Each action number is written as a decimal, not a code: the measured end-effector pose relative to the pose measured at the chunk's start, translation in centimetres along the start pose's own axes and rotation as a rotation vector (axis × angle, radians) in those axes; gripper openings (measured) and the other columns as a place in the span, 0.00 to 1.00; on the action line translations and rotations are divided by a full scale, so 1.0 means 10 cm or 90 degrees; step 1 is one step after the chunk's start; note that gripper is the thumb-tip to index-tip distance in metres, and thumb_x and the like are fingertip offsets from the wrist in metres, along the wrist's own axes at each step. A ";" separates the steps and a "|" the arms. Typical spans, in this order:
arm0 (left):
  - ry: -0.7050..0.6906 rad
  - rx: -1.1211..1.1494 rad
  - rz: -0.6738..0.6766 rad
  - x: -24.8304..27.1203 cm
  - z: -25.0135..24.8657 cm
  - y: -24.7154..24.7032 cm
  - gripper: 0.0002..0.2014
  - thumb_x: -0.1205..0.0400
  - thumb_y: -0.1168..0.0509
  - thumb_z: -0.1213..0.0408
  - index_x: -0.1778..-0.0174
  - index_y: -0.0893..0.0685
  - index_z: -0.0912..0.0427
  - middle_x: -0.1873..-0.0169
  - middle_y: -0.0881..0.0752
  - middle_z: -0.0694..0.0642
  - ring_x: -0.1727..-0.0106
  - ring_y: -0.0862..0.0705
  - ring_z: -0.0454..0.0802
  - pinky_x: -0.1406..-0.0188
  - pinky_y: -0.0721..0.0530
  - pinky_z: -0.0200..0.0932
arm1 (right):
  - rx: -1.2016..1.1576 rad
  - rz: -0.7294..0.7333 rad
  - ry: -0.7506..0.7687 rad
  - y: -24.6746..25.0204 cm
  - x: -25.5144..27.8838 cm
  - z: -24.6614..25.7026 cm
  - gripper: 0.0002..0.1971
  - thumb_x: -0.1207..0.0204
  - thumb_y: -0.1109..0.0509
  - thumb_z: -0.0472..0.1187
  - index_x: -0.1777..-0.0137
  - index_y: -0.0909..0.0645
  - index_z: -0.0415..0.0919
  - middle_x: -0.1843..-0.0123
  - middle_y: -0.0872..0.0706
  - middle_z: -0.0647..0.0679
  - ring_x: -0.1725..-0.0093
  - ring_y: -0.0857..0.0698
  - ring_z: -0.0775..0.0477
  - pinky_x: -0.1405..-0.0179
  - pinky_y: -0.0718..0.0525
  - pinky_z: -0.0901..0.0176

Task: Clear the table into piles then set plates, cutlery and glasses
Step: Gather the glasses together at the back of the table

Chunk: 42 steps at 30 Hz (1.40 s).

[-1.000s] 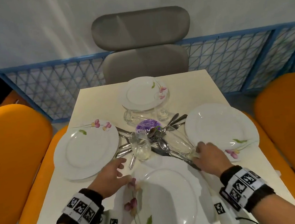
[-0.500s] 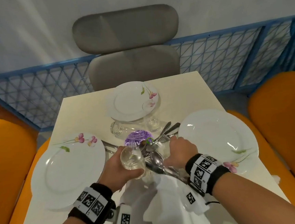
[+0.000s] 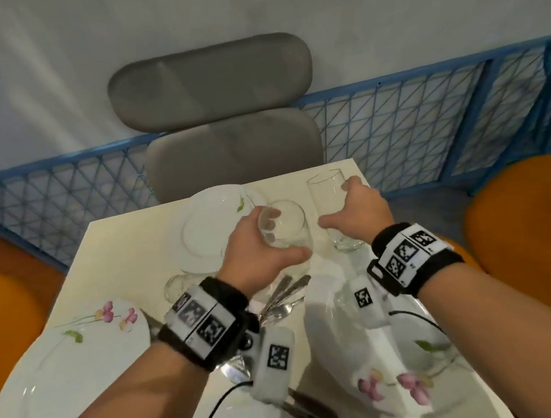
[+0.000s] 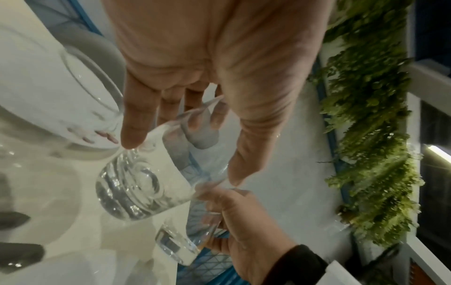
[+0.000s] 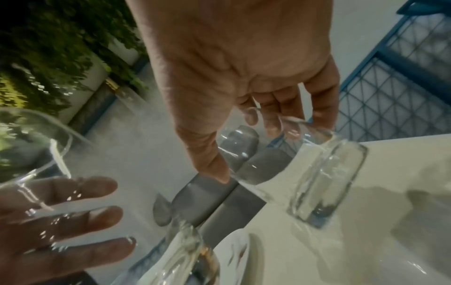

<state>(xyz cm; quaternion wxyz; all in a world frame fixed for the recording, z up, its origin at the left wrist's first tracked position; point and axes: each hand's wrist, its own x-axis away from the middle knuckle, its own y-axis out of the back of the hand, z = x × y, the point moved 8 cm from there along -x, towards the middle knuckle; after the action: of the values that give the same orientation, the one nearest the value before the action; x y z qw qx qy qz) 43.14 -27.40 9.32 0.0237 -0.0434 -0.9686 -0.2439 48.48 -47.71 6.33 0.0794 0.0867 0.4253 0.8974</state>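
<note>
My left hand [image 3: 283, 241] grips a round clear glass [image 3: 287, 229] above the middle of the cream table [image 3: 131, 254], in front of the far flowered plate [image 3: 209, 228]. My right hand [image 3: 333, 203] grips a taller clear glass [image 3: 329, 190] near the far right corner, with its base low over the table. The left wrist view shows the fingers [image 4: 136, 123] and thumb curled round the round glass [image 4: 136, 189]. The right wrist view shows the tall glass [image 5: 324, 179] tilted. Spoons and forks [image 3: 282, 298] lie heaped under my left wrist.
A flowered plate [image 3: 65, 377] lies at the left and another [image 3: 397, 364] at the near right. A further glass [image 3: 177, 285] lies by the far plate, and a knife [image 3: 314, 405] near the front. A grey chair [image 3: 228, 146], blue fence [image 3: 410, 130] and orange chairs [image 3: 528, 220] surround the table.
Each hand took a glass from the heap at the table's centre, lifted it and carried it toward the far side. The head view tilted forward.
</note>
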 end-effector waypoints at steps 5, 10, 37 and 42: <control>0.087 0.028 -0.027 -0.83 0.15 -0.46 0.36 0.46 0.17 0.53 0.43 0.24 0.46 0.46 0.20 0.48 0.43 0.17 0.53 0.43 0.15 0.60 | -0.053 -0.027 -0.027 -0.03 -0.62 -0.33 0.41 0.42 0.17 0.49 0.30 0.31 0.41 0.35 0.19 0.45 0.35 0.20 0.42 0.40 0.19 0.51; 0.127 0.020 -0.067 -1.43 0.28 -0.69 0.40 0.50 0.18 0.51 0.42 0.25 0.46 0.47 0.20 0.50 0.44 0.15 0.57 0.42 0.16 0.64 | -0.083 -0.044 -0.049 -0.14 -1.05 -0.51 0.40 0.43 0.16 0.50 0.33 0.30 0.44 0.36 0.18 0.47 0.36 0.20 0.42 0.40 0.19 0.50; 0.121 -0.078 -0.136 -2.40 0.38 -0.94 0.34 0.33 0.20 0.58 0.34 0.26 0.60 0.40 0.18 0.56 0.41 0.17 0.54 0.43 0.16 0.49 | -0.131 -0.128 -0.053 -0.29 -1.75 -0.55 0.38 0.38 0.16 0.44 0.32 0.33 0.36 0.39 0.18 0.38 0.37 0.19 0.37 0.42 0.18 0.48; 0.111 -0.090 -0.140 -2.39 0.37 -0.94 0.33 0.31 0.21 0.58 0.33 0.27 0.61 0.38 0.18 0.55 0.38 0.19 0.54 0.49 0.23 0.42 | -0.135 -0.110 -0.046 -0.31 -1.76 -0.52 0.38 0.39 0.16 0.43 0.34 0.33 0.36 0.39 0.18 0.37 0.38 0.19 0.36 0.42 0.17 0.46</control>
<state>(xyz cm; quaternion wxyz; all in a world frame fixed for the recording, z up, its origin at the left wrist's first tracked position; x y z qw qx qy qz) 65.95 -35.59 0.08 0.0780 0.0828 -0.9421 -0.3153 64.63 -53.47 -0.91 0.1805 0.0731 0.3311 0.9233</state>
